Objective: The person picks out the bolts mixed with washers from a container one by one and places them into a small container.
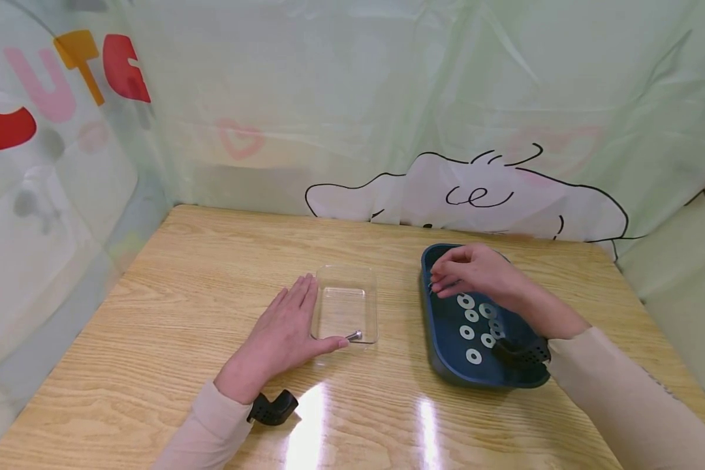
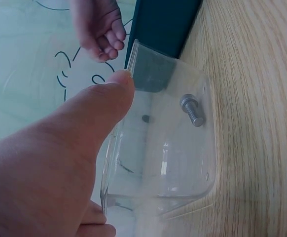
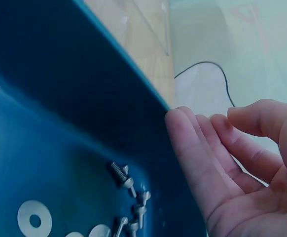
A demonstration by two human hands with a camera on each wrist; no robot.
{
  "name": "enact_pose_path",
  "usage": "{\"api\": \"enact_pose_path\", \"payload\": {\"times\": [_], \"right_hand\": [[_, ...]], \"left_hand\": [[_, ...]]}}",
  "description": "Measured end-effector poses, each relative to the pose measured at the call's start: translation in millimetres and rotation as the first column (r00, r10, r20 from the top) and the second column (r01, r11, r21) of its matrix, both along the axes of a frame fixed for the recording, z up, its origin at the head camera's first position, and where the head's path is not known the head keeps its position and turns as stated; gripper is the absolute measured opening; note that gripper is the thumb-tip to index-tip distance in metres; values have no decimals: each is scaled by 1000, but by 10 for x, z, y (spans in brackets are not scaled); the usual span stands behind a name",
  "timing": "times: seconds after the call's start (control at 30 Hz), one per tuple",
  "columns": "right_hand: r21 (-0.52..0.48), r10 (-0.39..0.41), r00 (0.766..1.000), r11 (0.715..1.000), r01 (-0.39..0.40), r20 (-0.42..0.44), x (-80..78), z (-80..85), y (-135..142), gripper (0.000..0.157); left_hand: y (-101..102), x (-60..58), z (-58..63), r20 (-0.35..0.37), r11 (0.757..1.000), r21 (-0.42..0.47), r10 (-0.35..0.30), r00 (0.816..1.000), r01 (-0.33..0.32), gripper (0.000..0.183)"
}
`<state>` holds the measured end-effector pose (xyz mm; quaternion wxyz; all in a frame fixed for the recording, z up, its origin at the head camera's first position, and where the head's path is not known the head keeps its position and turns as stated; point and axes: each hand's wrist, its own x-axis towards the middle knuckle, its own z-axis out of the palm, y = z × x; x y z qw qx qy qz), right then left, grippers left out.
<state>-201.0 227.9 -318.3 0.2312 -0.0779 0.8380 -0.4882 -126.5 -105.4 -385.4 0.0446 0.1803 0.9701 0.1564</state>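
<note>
Currently the left hand (image 1: 284,328) touches the clear box (image 1: 346,310), fingers straight; the right hand (image 1: 476,269), fingers loosely bent, overhangs the bin (image 1: 448,346).

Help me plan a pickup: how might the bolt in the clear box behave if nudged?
The bolt looks metallic, so probably stiff and heavy for its size. Its round head suggests it may roll in the clear box.

**Blue, tan and silver**

Dark blue on the tray (image 1: 449,341) beneath the right hand (image 1: 476,271); whitish on its washers (image 3: 24,219), silver on its bolts (image 3: 120,173). Colourless on the box (image 1: 342,310) by the left hand (image 1: 284,329), silver on its screw (image 2: 192,109). Tan with brown grain on the table (image 1: 182,313) below both. Pale green, black-lined, on the curtain (image 1: 352,98) beyond.
</note>
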Motion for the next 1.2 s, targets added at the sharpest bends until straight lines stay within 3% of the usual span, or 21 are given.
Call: {"api": "enact_pose_path", "payload": {"times": [0.7,1.2], "right_hand": [[213,-54,998,975,59,-30,-121,-246,308,37],[409,-26,991,909,77,-129,-175,-324,335,31]], "left_hand": [[11,-1,8,1,1000,2,-1,1000,1,116],[-2,-3,-10,2,1000,1,-2,1000,2,115]]}}
